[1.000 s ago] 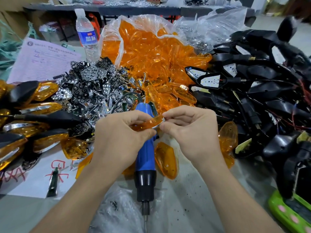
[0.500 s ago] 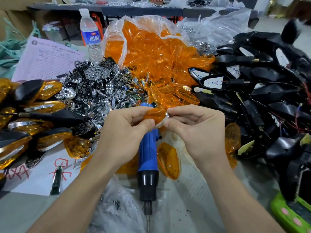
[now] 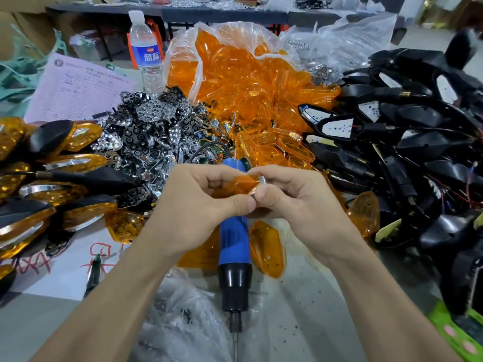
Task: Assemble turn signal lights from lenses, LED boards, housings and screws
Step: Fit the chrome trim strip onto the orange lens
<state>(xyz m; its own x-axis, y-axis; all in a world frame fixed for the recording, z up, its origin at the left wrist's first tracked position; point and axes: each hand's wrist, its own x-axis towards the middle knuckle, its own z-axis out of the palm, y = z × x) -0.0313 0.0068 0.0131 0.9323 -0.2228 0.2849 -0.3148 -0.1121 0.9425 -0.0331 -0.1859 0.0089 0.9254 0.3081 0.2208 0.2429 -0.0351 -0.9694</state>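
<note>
My left hand (image 3: 193, 205) and my right hand (image 3: 295, 202) meet in mid-view, both pinching one amber lens (image 3: 235, 185) with a small chrome piece (image 3: 258, 184) at its right tip. A blue electric screwdriver (image 3: 234, 246) lies on the table beneath them, bit toward me. Behind them a clear bag spills a heap of amber lenses (image 3: 243, 82). Chrome reflectors (image 3: 146, 131) are piled at centre left. Black housings with white LED boards (image 3: 407, 142) are heaped on the right. Finished lights (image 3: 44, 178) lie stacked at the left.
A water bottle (image 3: 145, 50) stands at the back beside a printed sheet (image 3: 75, 92). Loose amber lenses (image 3: 266, 249) lie by the screwdriver. A pen (image 3: 94, 273) rests on white paper with red marks. A crumpled plastic bag (image 3: 180, 309) lies at the front, a green object (image 3: 460, 340) at the right corner.
The lens has turned in my fingers from lying flat and long to tilted, with the chrome piece now at its right tip. Both hands stay close together above the screwdriver.
</note>
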